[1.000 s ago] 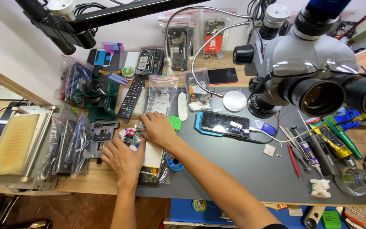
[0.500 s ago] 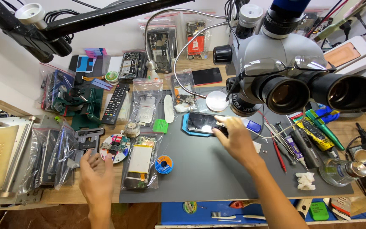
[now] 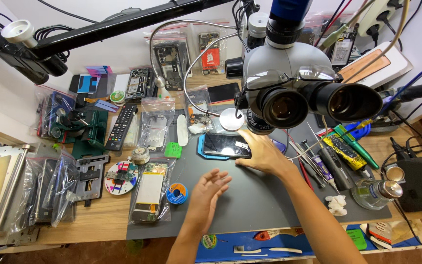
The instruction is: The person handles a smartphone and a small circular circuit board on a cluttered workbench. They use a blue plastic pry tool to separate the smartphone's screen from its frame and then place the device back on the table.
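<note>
Since half a second ago, the left hand (image 3: 206,195) has come in from the wooden bench onto the grey mat (image 3: 264,205) and now hovers empty, fingers spread and released, near the mat's middle. The right hand (image 3: 262,154) remains on the phone (image 3: 223,144), fingertips resting on its right end, not closed around it.

That phone lies flat, dark glass up, in a blue frame near the mat's back edge, just under the microscope (image 3: 299,93). It looks thin, stiff, smooth and breakable, best taken by its long edges rather than the glass.

At the mat's left edge a clear bag holds a yellowish flat part (image 3: 148,190), with a blue solder spool (image 3: 176,193) beside it. More clear bags (image 3: 155,124) holding circuit boards lie toward the bench's back left. Near the mat's right front corner stands a glass bottle (image 3: 374,193); its contents cannot be told.
</note>
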